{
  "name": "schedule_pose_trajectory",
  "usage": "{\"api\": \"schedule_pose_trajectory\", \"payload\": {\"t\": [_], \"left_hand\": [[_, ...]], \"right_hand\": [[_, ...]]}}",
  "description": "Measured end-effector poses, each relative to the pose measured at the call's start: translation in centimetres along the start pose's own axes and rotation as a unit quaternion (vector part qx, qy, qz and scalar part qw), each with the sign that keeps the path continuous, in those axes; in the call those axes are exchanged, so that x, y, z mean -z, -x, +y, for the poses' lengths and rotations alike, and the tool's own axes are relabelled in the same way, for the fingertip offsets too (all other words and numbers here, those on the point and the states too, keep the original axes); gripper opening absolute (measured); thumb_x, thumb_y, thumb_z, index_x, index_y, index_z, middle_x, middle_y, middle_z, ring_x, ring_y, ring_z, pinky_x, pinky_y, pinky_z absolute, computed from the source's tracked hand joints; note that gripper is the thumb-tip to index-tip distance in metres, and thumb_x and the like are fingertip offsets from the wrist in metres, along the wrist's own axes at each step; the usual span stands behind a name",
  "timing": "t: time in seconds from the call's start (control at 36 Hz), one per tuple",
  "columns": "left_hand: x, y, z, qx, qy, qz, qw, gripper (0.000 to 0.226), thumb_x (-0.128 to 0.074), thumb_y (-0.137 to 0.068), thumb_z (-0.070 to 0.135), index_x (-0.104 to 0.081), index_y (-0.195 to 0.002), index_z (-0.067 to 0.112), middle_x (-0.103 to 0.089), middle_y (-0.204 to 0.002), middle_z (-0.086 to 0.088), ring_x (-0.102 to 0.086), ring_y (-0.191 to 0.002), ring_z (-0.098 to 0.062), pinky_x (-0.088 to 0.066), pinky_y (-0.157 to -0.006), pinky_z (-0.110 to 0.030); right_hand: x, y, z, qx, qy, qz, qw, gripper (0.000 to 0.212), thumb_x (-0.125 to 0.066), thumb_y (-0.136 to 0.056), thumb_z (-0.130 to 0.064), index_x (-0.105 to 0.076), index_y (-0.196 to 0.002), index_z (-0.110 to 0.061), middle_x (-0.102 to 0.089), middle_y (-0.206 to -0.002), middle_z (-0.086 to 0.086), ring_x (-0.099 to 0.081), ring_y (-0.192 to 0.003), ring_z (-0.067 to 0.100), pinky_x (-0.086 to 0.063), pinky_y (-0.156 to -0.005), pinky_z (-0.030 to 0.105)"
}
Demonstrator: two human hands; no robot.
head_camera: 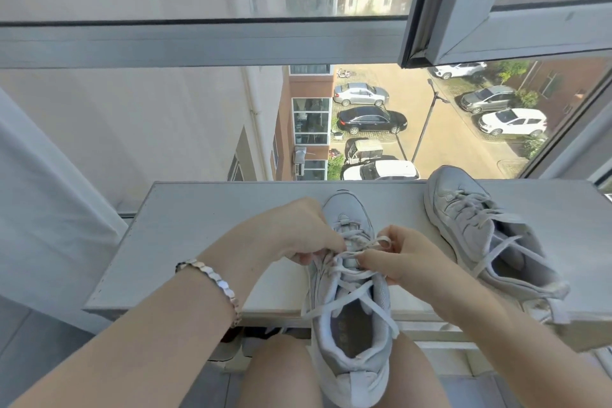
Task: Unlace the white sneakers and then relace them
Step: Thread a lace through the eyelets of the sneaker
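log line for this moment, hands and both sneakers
left hand: pinches lace | right hand: pinches lace | near sneaker: toe on table, heel over lap | other sneaker: on table, loosely laced

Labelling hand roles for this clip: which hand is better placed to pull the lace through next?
Probably the right hand: it pinches the lace at a raised loop, while the left hand grips the near sneaker by its eyelets, steadying it.

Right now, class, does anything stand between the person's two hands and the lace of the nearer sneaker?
Nothing visible does. The left hand and the right hand both pinch the lace over the tongue of the nearer sneaker. The other sneaker lies apart, to the right on the ledge.
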State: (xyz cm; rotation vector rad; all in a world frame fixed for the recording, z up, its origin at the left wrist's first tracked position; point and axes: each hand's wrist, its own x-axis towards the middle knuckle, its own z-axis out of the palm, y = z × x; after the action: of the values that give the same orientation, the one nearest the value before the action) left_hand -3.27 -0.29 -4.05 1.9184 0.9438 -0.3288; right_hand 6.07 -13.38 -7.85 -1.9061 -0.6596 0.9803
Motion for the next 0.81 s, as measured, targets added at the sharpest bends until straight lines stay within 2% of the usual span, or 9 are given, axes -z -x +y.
{"api": "schedule_pose_trajectory", "payload": {"t": [0.06,0.14,0.19,0.28,0.36,0.44,0.58,0.69,0.81], "left_hand": [[-0.1,0.0,-0.5,-0.023,0.003,-0.011,1.0,0.018,-0.06,-0.089,0.015,-0.064,-0.084,-0.002,-0.053,-0.07,-0.01,-0.051,-0.058,-0.016,-0.052,-0.056,-0.022],[-0.6,0.3,-1.5,-0.061,0.031,-0.008,0.998,0.024,-0.052,-0.096,0.021,-0.059,-0.082,0.003,-0.051,-0.078,-0.013,-0.054,-0.066,-0.018,-0.055,-0.061,-0.02],[-1.2,0.5,-2.3,-0.082,0.06,0.031,0.994,0.024,-0.048,-0.097,0.021,-0.057,-0.082,0.004,-0.052,-0.079,-0.013,-0.052,-0.069,-0.02,-0.054,-0.062,-0.022],[-2.7,0.3,-3.5,-0.128,0.11,0.135,0.976,0.021,-0.048,-0.097,0.02,-0.058,-0.081,0.013,-0.06,-0.081,-0.006,-0.056,-0.077,-0.022,-0.052,-0.08,-0.038],[-3.8,0.3,-4.1,-0.142,0.217,0.191,0.947,0.022,-0.049,-0.096,0.013,-0.058,-0.077,0.018,-0.059,-0.073,0.0,-0.054,-0.07,-0.016,-0.048,-0.07,-0.032],[-3.5,0.2,-3.6,-0.116,0.342,0.158,0.919,0.022,-0.05,-0.093,0.003,-0.055,-0.074,0.012,-0.061,-0.064,0.001,-0.05,-0.054,-0.009,-0.042,-0.057,-0.021],[-1.9,-0.3,-3.6,-0.05,0.436,0.048,0.897,0.018,-0.056,-0.085,-0.005,-0.056,-0.078,0.011,-0.053,-0.055,0.003,-0.041,-0.053,-0.008,-0.032,-0.047,-0.017],[-0.9,-0.4,-3.4,-0.001,0.412,0.016,0.911,0.017,-0.06,-0.08,-0.006,-0.059,-0.075,0.01,-0.051,-0.057,0.001,-0.041,-0.05,-0.007,-0.035,-0.042,-0.014],[0.2,-0.4,-3.3,0.002,0.265,0.027,0.964,0.007,-0.074,-0.076,0.006,-0.067,-0.079,0.007,-0.06,-0.07,-0.006,-0.053,-0.058,-0.01,-0.051,-0.058,-0.02]], "right_hand": [[0.0,0.2,0.2,0.009,0.002,0.011,1.0,0.023,-0.067,-0.075,-0.018,-0.045,-0.069,-0.017,-0.042,-0.057,-0.006,-0.039,-0.059,0.016,-0.035,-0.064,0.031],[-0.1,0.7,0.4,0.022,0.01,0.029,0.999,0.025,-0.066,-0.074,-0.02,-0.042,-0.066,-0.018,-0.038,-0.056,-0.007,-0.035,-0.059,0.015,-0.03,-0.062,0.029],[-0.3,0.8,0.5,0.022,0.015,0.04,0.999,0.024,-0.065,-0.074,-0.021,-0.043,-0.066,-0.017,-0.041,-0.06,-0.004,-0.037,-0.06,0.015,-0.032,-0.062,0.028],[-0.6,0.9,0.5,0.022,0.007,0.05,0.998,0.025,-0.063,-0.076,-0.02,-0.04,-0.066,-0.017,-0.041,-0.062,-0.001,-0.036,-0.061,0.015,-0.032,-0.062,0.029],[-0.8,1.0,0.6,0.026,-0.003,0.048,0.998,0.028,-0.061,-0.079,-0.019,-0.037,-0.066,-0.017,-0.037,-0.062,-0.002,-0.032,-0.059,0.014,-0.029,-0.06,0.027],[-1.0,1.0,0.5,0.038,0.014,0.059,0.997,0.025,-0.06,-0.079,-0.018,-0.038,-0.069,-0.016,-0.036,-0.061,-0.003,-0.03,-0.052,0.009,-0.028,-0.05,0.019],[-1.1,1.0,0.2,0.068,0.019,0.062,0.996,0.019,-0.061,-0.08,-0.014,-0.044,-0.071,-0.013,-0.037,-0.056,-0.004,-0.028,-0.041,0.005,-0.025,-0.038,0.01],[-1.1,0.9,-0.1,0.076,0.007,0.046,0.996,0.021,-0.061,-0.08,-0.012,-0.048,-0.065,-0.015,-0.041,-0.058,-0.002,-0.03,-0.041,0.004,-0.025,-0.038,0.008],[-1.0,0.3,-0.1,0.032,-0.067,-0.016,0.997,0.023,-0.065,-0.078,-0.013,-0.056,-0.058,-0.02,-0.048,-0.065,0.004,-0.039,-0.061,0.014,-0.034,-0.06,0.022]]}}
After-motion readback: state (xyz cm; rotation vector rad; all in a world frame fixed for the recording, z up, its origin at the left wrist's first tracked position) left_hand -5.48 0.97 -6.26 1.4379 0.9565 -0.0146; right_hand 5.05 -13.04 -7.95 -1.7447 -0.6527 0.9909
